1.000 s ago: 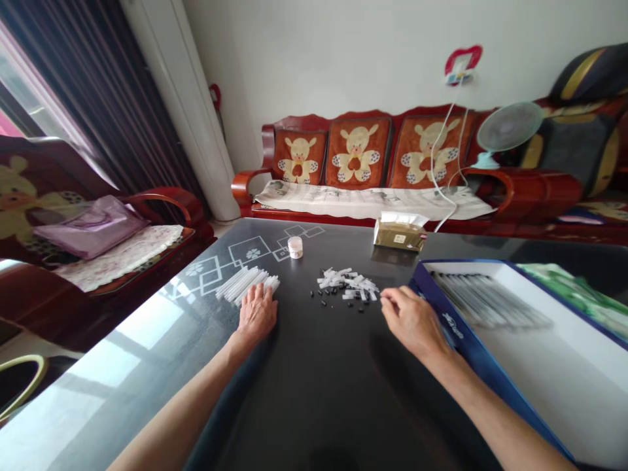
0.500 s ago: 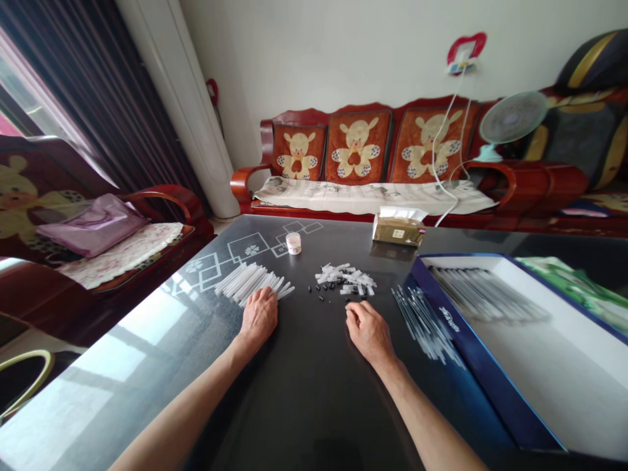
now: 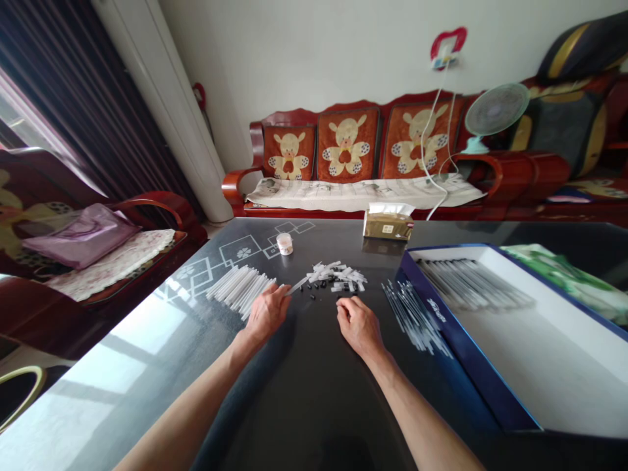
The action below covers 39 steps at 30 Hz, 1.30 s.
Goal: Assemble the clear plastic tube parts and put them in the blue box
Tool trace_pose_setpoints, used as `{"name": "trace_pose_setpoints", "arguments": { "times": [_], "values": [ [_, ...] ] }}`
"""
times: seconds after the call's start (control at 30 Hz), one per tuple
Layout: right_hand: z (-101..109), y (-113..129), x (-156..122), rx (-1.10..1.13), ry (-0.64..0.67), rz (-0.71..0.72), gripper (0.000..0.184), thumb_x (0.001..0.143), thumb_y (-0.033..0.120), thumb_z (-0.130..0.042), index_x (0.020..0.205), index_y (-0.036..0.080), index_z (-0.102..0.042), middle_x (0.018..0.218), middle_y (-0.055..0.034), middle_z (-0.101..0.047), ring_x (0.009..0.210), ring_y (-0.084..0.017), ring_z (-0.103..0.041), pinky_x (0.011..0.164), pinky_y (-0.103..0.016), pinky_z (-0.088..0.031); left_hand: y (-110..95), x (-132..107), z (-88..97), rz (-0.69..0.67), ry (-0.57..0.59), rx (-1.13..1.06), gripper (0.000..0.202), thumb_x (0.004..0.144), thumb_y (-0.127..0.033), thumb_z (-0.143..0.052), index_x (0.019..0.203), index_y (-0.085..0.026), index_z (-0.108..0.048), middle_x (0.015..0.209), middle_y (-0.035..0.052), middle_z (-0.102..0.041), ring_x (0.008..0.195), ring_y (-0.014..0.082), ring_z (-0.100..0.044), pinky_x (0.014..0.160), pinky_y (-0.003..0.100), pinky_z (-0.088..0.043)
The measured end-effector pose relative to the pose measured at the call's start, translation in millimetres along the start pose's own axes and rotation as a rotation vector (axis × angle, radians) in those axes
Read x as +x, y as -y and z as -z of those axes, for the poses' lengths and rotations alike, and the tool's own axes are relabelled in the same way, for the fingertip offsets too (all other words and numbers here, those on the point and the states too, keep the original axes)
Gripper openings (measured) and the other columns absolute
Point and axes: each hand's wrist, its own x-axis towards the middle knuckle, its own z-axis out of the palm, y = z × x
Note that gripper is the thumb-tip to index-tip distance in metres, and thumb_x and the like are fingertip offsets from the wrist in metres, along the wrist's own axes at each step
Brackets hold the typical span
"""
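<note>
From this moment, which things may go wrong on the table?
The small black pieces lie loose near the right hand; a careless brush might scatter them. The white tubes lie in a loose pile beside the left hand, so a bump could spread them. The held tube in that hand points toward the small white pieces and might disturb them.

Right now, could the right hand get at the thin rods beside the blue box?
Probably yes: the right hand is just left of the thin rods, with only bare tabletop between.

White tubes (image 3: pixel 239 288), black white-patterned table (image 3: pixel 304 392)
</note>
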Motion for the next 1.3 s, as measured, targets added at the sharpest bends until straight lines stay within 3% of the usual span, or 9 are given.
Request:
{"name": "trace_pose_setpoints", "arguments": {
  "times": [0.17,0.3,0.4,0.6,0.73,0.87,1.0,1.17,1.3],
  "values": [
    [-0.4,-0.2,0.0,0.0,0.0,-0.018,0.017,0.087,0.02,-0.048,0.089,0.022,-0.066,0.087,-0.0021,-0.066,0.077,-0.015,-0.063,0.068,-0.023,-0.042,-17.3,20.3,-10.2,0.11,-0.067,-0.434,0.021,0.074,-0.033,-0.066,0.089,-0.02,-0.068,0.073,0.0007,-0.064,0.068,0.014,-0.057,0.065,0.024,-0.043],
    [-3.1,-4.5,2.5,0.068,-0.072,-0.051,0.019,0.085,0.018,-0.048,0.09,0.021,-0.066,0.087,-0.0038,-0.067,0.078,-0.016,-0.064,0.071,-0.025,-0.045,-31.0,33.8,-13.1,0.218,-0.003,-0.95,0.031,0.063,-0.042,-0.074,0.079,-0.017,-0.067,0.061,-0.0031,-0.058,0.055,0.0092,-0.049,0.054,0.021,-0.037],
    [-4.9,-8.8,5.3,0.135,-0.163,-0.08,0.022,0.083,0.015,-0.047,0.093,0.018,-0.066,0.088,-0.0061,-0.067,0.078,-0.017,-0.065,0.074,-0.025,-0.047,-41.5,41.6,-13.5,0.291,0.041,-1.175,0.035,0.056,-0.04,-0.08,0.076,-0.015,-0.066,0.061,-0.004,-0.057,0.052,0.0062,-0.045,0.053,0.019,-0.036],
    [-4.4,-10.0,6.7,0.164,-0.165,-0.089,0.023,0.082,0.015,-0.046,0.094,0.017,-0.066,0.089,-0.0072,-0.068,0.078,-0.018,-0.065,0.074,-0.027,-0.049,-46.2,54.2,-24.7,0.324,0.101,-1.302,0.035,0.054,-0.039,-0.082,0.07,-0.014,-0.063,0.053,-0.0048,-0.053,0.047,0.0052,-0.043,0.049,0.019,-0.034],
    [-3.8,-8.0,6.0,0.156,-0.163,-0.089,0.023,0.082,0.015,-0.047,0.092,0.019,-0.066,0.089,-0.0066,-0.069,0.081,-0.018,-0.065,0.076,-0.026,-0.049,-40.9,62.2,-36.4,0.346,0.036,-1.291,0.036,0.058,-0.044,-0.08,0.066,-0.014,-0.062,0.044,-0.0073,-0.044,0.039,0.0042,-0.035,0.042,0.02,-0.027],
    [-3.4,-7.4,6.1,0.158,-0.157,-0.098,0.022,0.082,0.014,-0.047,0.092,0.019,-0.066,0.089,-0.0063,-0.069,0.08,-0.017,-0.065,0.075,-0.026,-0.049,-42.4,72.5,-42.5,0.378,-0.026,-1.377,0.035,0.053,-0.036,-0.082,0.073,-0.014,-0.064,0.05,-0.0072,-0.049,0.042,0.0036,-0.039,0.044,0.019,-0.03],
    [-2.8,-7.3,6.0,0.169,-0.148,-0.098,0.022,0.081,0.014,-0.047,0.091,0.018,-0.066,0.089,-0.0064,-0.069,0.08,-0.018,-0.065,0.076,-0.026,-0.048,-48.6,83.2,-45.6,0.344,0.09,-1.573,0.035,0.055,-0.028,-0.081,0.083,-0.013,-0.067,0.054,-0.0068,-0.052,0.048,0.0049,-0.045,0.052,0.019,-0.039],
    [-3.1,-7.7,5.9,0.19,-0.157,-0.103,0.022,0.081,0.013,-0.047,0.09,0.019,-0.066,0.087,-0.0058,-0.069,0.077,-0.017,-0.064,0.073,-0.025,-0.048,-49.0,86.3,-50.2,0.308,0.224,-1.738,0.033,0.066,-0.035,-0.076,0.087,-0.015,-0.062,0.074,-0.0002,-0.061,0.064,0.0099,-0.058,0.065,0.025,-0.049],
    [-1.8,-7.6,6.9,0.187,-0.164,-0.107,0.021,0.081,0.014,-0.047,0.088,0.02,-0.066,0.086,-0.0051,-0.069,0.077,-0.016,-0.064,0.074,-0.025,-0.048,-51.2,76.9,-57.9,0.274,0.253,-1.585,0.039,0.076,-0.05,-0.065,0.095,-0.017,-0.058,0.072,0.0,-0.057,0.058,0.0116,-0.055,0.059,0.028,-0.05]
  ]
}}
